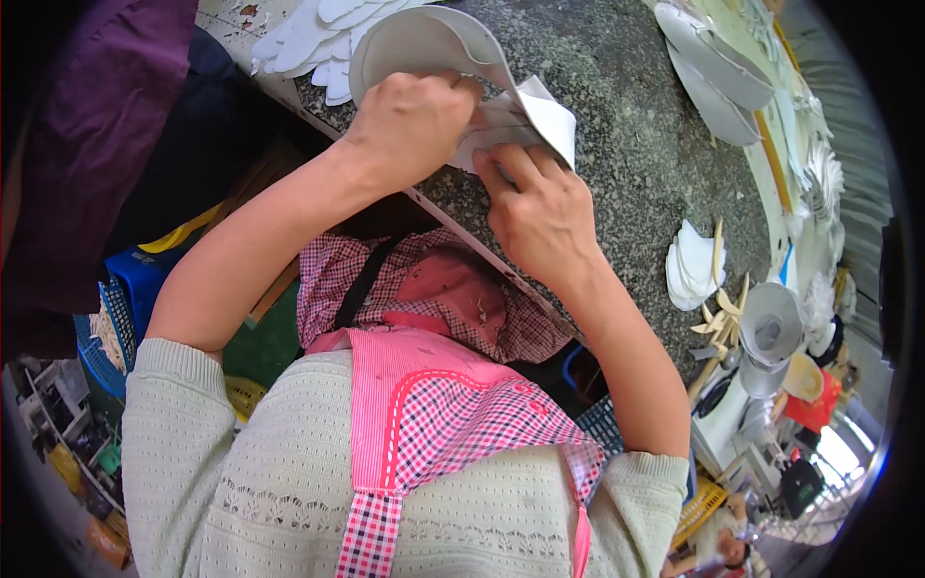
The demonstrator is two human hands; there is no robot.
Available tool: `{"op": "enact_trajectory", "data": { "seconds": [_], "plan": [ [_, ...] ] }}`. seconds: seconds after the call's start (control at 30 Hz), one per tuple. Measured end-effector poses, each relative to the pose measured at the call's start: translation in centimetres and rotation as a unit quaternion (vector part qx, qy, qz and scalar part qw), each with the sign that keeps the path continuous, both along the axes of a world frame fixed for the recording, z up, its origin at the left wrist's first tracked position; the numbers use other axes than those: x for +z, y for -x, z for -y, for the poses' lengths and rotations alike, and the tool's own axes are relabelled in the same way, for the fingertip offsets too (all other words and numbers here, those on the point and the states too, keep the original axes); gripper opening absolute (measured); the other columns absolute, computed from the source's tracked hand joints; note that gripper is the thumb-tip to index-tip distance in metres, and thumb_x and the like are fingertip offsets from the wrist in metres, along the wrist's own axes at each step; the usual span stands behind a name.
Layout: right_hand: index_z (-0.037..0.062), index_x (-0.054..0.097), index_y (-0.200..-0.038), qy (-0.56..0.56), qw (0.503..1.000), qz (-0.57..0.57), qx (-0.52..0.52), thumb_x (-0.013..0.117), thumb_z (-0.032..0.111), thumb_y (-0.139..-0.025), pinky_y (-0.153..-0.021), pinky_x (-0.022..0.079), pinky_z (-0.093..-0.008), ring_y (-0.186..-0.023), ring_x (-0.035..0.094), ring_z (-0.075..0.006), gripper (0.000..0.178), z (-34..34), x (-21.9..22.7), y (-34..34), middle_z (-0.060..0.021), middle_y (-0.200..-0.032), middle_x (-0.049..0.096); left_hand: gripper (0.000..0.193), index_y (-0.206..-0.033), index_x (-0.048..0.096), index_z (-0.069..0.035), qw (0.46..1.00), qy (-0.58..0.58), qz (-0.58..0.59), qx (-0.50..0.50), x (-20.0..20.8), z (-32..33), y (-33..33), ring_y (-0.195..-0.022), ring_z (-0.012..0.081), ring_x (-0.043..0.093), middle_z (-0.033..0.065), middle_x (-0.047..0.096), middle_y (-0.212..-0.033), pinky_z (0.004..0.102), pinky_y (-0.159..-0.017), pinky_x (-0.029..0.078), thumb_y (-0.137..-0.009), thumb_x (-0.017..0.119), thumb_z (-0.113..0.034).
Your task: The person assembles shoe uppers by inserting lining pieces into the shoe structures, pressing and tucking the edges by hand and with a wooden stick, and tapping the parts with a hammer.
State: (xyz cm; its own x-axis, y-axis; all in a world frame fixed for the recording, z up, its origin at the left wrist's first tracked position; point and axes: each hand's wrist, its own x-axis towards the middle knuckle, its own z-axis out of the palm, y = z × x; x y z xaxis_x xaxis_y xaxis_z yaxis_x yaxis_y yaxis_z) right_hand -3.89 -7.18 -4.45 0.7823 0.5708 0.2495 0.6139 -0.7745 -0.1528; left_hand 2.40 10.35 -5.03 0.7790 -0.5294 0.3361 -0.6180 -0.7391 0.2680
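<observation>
A pale grey-white curved leather piece that looks like a shoe upper is held over the near edge of the speckled stone worktop. My left hand is closed on its left side, fingertips tucked behind the rim. On its right, lower edge my right hand pinches the white lining, thumb and fingers together. One corner of the piece sticks up above the right hand. Its inner fold between my hands is partly hidden by my fingers.
Flat white cut pieces are heaped at the far left. More curved white pieces lie far right, near a small white stack and pale curved strips. Grey-white rolled pieces stand at the right. A blue basket is at lower left.
</observation>
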Motion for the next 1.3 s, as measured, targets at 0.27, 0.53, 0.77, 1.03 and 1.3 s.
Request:
{"op": "enact_trajectory", "data": {
  "seconds": [0.27, 0.53, 0.77, 1.03, 1.3],
  "plan": [
    [0.0095, 0.064, -0.097, -0.060, 0.998, 0.013, 0.003, 0.060, 0.005, -0.061, -0.075, 0.048, -0.0333, -0.086, 0.055, -0.0228, 0.037, 0.1, -0.5, -0.7, -0.0042, -0.094, 0.056, 0.015, -0.088, 0.060, -0.003, 0.997, -0.031, -0.061, -0.037, 1.9, -0.8, -0.7, -0.072, 0.0336, 0.061, 0.0171, 0.062, -0.080, 0.0405, -0.062, 0.050, -0.082, 0.060, -0.017],
    [0.0057, 0.059, -0.092, -0.106, 0.994, -0.020, 0.002, 0.060, 0.003, -0.061, -0.069, 0.049, -0.0372, -0.085, 0.055, -0.0271, 0.031, 0.3, 0.1, -1.5, -0.0085, -0.089, 0.055, 0.027, -0.092, 0.061, -0.001, 0.961, 0.023, 0.126, -0.243, 0.6, -1.3, 3.4, -0.081, 0.0222, 0.060, 0.0089, 0.060, -0.097, 0.0336, -0.072, 0.048, -0.068, 0.057, -0.012],
    [0.0025, 0.058, -0.101, -0.062, 0.997, -0.022, -0.041, 0.061, 0.000, -0.063, -0.069, 0.051, -0.0418, -0.079, 0.059, -0.0351, 0.038, 4.7, -1.3, -0.9, -0.0164, -0.098, 0.060, 0.028, -0.094, 0.061, -0.004, 0.952, -0.089, 0.227, -0.184, -1.0, -0.5, 2.0, -0.088, 0.0128, 0.057, 0.0037, 0.062, -0.095, 0.0286, -0.071, 0.040, -0.069, 0.054, -0.015],
    [0.0002, 0.061, -0.093, -0.101, 0.995, -0.003, 0.016, 0.057, -0.006, -0.067, -0.073, 0.052, -0.0366, -0.085, 0.061, -0.0289, 0.027, 5.4, -0.3, -1.2, -0.0126, -0.099, 0.061, 0.019, -0.085, 0.061, -0.006, 0.933, -0.206, 0.108, -0.276, 3.3, 0.3, 0.0, -0.084, 0.0127, 0.058, 0.0016, 0.061, -0.081, 0.0293, -0.069, 0.040, -0.070, 0.055, -0.016],
    [0.0020, 0.057, -0.091, -0.492, 0.853, -0.147, -0.087, 0.060, 0.000, -0.081, -0.075, 0.046, -0.0286, -0.082, 0.058, -0.0149, 0.011, 8.4, 4.9, 1.2, -0.0068, -0.090, 0.062, 0.026, -0.105, 0.060, -0.002, 0.969, 0.196, 0.088, -0.122, 8.3, 1.2, -0.3, -0.096, 0.0214, 0.057, 0.0083, 0.062, -0.102, 0.0311, -0.086, 0.042, -0.087, 0.057, -0.021]
  ]
}}
